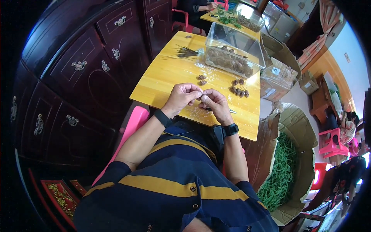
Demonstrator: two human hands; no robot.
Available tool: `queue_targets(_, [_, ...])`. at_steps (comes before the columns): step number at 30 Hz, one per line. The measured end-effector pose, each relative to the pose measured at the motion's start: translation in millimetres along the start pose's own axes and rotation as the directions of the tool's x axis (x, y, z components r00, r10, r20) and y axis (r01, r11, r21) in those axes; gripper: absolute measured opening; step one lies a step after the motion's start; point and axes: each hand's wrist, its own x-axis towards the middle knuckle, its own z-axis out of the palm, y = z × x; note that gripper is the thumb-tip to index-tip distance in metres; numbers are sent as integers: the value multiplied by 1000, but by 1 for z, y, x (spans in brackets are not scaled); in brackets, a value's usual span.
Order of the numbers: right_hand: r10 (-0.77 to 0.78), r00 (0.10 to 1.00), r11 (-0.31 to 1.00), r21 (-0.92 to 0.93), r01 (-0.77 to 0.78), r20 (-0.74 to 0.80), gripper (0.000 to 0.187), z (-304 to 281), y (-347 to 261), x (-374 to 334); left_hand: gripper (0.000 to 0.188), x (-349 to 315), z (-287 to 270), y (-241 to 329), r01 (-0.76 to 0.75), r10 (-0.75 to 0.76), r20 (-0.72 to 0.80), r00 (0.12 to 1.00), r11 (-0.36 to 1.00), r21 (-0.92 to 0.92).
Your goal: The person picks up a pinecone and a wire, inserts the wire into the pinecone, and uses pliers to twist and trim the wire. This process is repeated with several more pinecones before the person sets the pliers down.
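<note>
Both hands point(199, 101) meet, perhaps pinching, above table edge point(201, 123).

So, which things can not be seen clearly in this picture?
Head view only:
- What the left hand and right hand pinch: hidden by the fingertips.
- Small brown pieces on the yellow table: too small to identify.
- Clear plastic box contents: blurred.
</note>
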Motion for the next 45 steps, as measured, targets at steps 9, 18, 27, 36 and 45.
queue_targets(9, [-30, 999, 998, 51, 28, 34, 16, -1, 0, 0, 7, 3, 1, 4, 52, -52, -5, 999, 998, -35])
queue_targets(18, [-100, 994, 992, 71, 102, -31, 14, -5, 2, 2, 7, 7, 10, -1, -64, 66, -49, 997, 997, 38])
queue_targets(27, [-106, 992, 985, 133, 113, -62, 11, -14, -2, -1, 9, 8, 2, 13, -45, 30, -129, 991, 992, -116])
queue_targets(36, [-183, 969, 868, 436, 239, -167, 11, -48, -5, -3, 31, 12, 23, -12, -351, 262, 242, 934, 556, 753])
queue_targets(45, [-216, 961, 779, 562, 277, -175, 14, -63, -8, -9, 36, 35, 59, -22, -411, -13, 422, 907, 200, 889])
